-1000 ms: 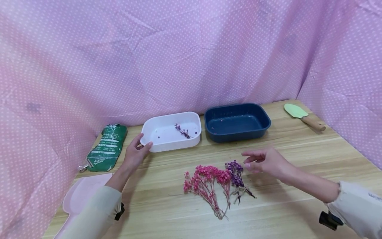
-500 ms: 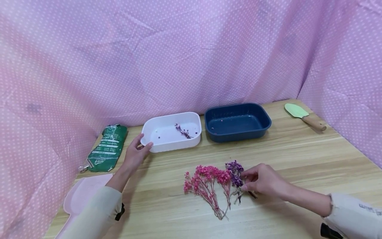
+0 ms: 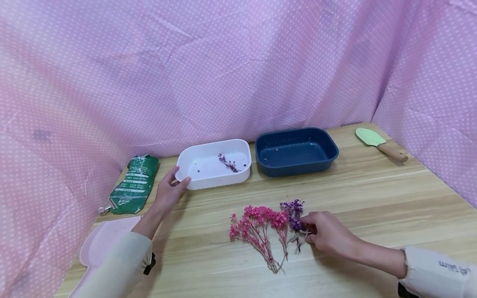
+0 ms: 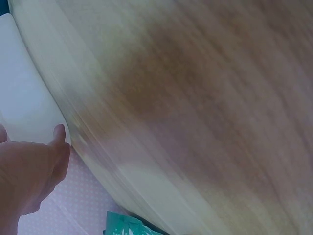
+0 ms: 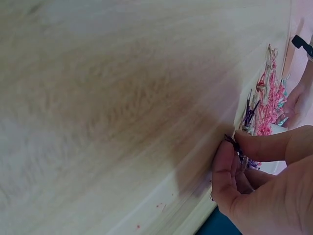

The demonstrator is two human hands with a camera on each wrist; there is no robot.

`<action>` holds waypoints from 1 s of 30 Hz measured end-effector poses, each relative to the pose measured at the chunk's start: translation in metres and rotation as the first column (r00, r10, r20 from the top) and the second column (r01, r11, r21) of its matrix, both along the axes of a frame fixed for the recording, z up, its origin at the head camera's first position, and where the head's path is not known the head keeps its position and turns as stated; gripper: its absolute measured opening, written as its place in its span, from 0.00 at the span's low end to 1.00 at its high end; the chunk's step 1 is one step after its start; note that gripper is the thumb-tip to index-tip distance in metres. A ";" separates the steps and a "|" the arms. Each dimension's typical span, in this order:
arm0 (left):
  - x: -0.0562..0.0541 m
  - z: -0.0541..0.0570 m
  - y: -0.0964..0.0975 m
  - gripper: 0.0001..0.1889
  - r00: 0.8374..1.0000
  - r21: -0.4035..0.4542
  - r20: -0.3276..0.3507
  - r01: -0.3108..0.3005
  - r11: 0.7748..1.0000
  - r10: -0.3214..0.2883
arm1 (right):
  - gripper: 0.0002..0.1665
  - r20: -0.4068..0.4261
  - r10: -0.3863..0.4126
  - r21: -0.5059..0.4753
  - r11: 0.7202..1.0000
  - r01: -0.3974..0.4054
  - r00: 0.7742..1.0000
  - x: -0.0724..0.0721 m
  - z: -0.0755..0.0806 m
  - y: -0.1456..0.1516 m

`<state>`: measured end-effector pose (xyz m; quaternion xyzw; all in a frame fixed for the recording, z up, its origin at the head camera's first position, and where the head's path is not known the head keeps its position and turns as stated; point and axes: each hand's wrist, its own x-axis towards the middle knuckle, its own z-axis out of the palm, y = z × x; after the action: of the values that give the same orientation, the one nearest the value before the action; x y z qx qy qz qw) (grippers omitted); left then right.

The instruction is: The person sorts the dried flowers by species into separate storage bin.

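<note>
The surface (image 3: pixel 391 207) ends at the dotted cloth (image 3: pixel 238 82) behind; along that back edge stand the white tub (image 3: pixel 214 182) and blue tub (image 3: pixel 298 169), just beside each other. A strip of wood runs between tubs and blossoms, a wider stretch right of the right grip (image 3: pixel 331 236). That grip pinches the stems of the purple flowers (image 3: pixel 292 210), their heads just left of it, beside the pink flowers (image 3: pixel 261 214). The left grip (image 3: pixel 169 192), thumb and fingers set apart, holds the white tub's near left corner.

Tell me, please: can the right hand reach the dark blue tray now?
Probably yes: nothing tall stands between the right hand and the dark blue tray, though the hand pinches purple flowers.
</note>
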<state>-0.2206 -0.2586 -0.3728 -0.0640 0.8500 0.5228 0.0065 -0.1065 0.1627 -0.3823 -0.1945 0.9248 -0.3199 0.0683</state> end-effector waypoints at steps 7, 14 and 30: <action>0.001 0.000 0.000 0.41 1.000 0.001 0.002 -0.001 1.000 0.001 | 0.28 0.061 0.016 -0.092 0.996 -0.011 0.998 -0.003 0.004 0.006; 0.001 0.001 0.001 0.42 1.000 0.001 0.004 -0.003 1.000 0.003 | 0.28 0.142 -0.015 -0.156 0.987 0.038 0.990 -0.003 0.017 0.008; 0.000 0.001 0.000 0.40 1.000 0.008 0.011 -0.004 1.000 0.004 | 0.31 0.310 -0.082 -0.334 0.923 0.190 0.947 -0.004 0.041 -0.004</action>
<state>-0.2209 -0.2584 -0.3720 -0.0684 0.8477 0.5259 0.0106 -0.1108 0.1586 -0.3409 -0.0892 0.8417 -0.5128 0.1439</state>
